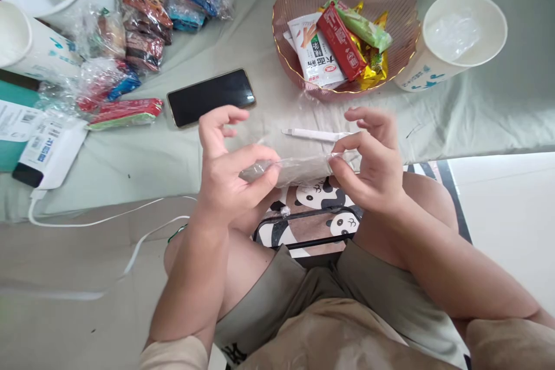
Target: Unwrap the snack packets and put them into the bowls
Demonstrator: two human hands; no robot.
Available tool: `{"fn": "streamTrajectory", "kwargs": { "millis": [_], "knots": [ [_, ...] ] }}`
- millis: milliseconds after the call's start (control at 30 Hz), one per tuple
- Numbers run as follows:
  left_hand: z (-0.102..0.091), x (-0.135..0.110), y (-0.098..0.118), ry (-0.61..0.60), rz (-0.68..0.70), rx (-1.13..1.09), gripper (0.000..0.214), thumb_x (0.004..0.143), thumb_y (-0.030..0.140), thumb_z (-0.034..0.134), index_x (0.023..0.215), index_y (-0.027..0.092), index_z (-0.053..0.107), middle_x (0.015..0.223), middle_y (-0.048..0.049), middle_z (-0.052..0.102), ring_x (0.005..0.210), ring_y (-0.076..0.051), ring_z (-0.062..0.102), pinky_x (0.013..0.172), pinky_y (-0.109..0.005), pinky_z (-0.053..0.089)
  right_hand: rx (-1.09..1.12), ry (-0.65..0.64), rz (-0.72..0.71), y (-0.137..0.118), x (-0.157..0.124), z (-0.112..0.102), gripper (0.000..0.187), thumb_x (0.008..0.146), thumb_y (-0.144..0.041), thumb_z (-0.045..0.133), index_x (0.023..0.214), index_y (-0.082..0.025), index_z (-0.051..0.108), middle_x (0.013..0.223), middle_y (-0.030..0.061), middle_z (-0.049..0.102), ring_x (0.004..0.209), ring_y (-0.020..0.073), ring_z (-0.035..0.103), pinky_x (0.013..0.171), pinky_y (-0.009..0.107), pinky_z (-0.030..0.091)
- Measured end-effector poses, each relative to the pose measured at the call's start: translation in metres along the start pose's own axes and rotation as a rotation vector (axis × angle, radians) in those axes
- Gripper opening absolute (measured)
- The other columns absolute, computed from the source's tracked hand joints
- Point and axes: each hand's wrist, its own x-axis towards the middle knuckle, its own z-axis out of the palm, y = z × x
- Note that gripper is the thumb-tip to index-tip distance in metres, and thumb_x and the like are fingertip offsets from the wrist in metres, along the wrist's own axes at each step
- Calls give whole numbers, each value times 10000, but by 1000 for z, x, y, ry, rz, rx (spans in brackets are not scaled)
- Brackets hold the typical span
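Observation:
A clear plastic bag is stretched between my two hands, above my lap at the table's near edge. My left hand pinches its left end between thumb and forefinger, the other fingers curled up and away. At the bag's right end, my right hand grips the plastic between thumb and forefinger in the same manner. Just beyond the bag lies a white pen-like tool, its right end partly behind my right hand. A black phone rests face up past my left hand.
A pink ribbed bowl holds several wrapped snacks. Right of it, a paper cup contains crumpled clear plastic. Bagged snacks, another paper cup and a white power bank with a trailing cable occupy the left.

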Motion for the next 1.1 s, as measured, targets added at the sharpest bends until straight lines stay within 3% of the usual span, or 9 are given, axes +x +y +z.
{"fn": "streamTrajectory", "kwargs": {
  "millis": [100,233,333,433,567,733,867,967,1100],
  "knots": [
    [-2,-1,3,-125,-89,-186,147,877,339,711,754,261,689,1221,-74,715,1243,-324,663,1130,-563,527,188,-51,74,-1,-3,-1,176,955,-334,647,827,-249,562,843,27,669,1139,276,716,1194,586,432],
    [9,-5,-2,-266,-459,-534,219,974,455,652,898,250,631,818,-15,746,745,-194,734,787,-386,658,586,-109,520,4,-3,5,332,951,-561,688,956,-275,522,635,-68,562,570,137,625,730,347,601],
    [20,-5,-10,-226,-682,-689,260,978,508,647,959,270,542,780,15,730,623,-162,720,521,-262,573,836,-197,684,8,0,10,581,780,-658,826,1110,-285,527,779,-43,668,608,144,656,588,297,562],
    [23,-2,-18,-173,-705,-665,325,950,549,678,1018,293,492,794,28,723,588,-148,714,434,-222,488,871,-357,745,7,3,11,468,737,-458,911,1000,-231,597,795,-21,686,670,131,670,606,266,553],
    [19,1,-23,-226,-726,-782,507,816,634,786,1085,285,534,790,16,716,603,-168,717,498,-270,558,828,-369,740,5,2,10,219,880,-321,776,832,-194,605,721,-16,674,630,95,623,577,235,500],
    [18,3,-12,-467,-910,-821,354,761,413,850,952,209,632,691,7,706,576,-169,712,478,-243,553,857,-356,751,5,-2,10,185,920,-332,728,1020,-216,624,676,-45,674,538,100,602,494,224,456],
    [15,2,-8,-452,-918,-824,317,848,343,750,1117,214,642,549,70,636,380,-121,575,360,-196,437,855,-286,722,8,-6,10,217,954,-354,704,1144,-253,677,551,-89,555,433,73,432,430,204,328],
    [12,4,-13,-380,-854,-932,233,790,326,782,967,215,679,529,72,601,377,-106,538,364,-200,427,879,-198,607,12,-8,9,173,917,-417,748,975,-254,748,644,-44,615,516,82,489,489,222,383],
    [10,9,-23,-369,-761,-1047,309,786,479,694,747,173,710,659,-42,663,531,-149,603,465,-278,495,841,-235,442,14,-5,2,393,945,-574,644,850,-220,786,778,30,717,667,141,616,605,287,473]
  ]
}}
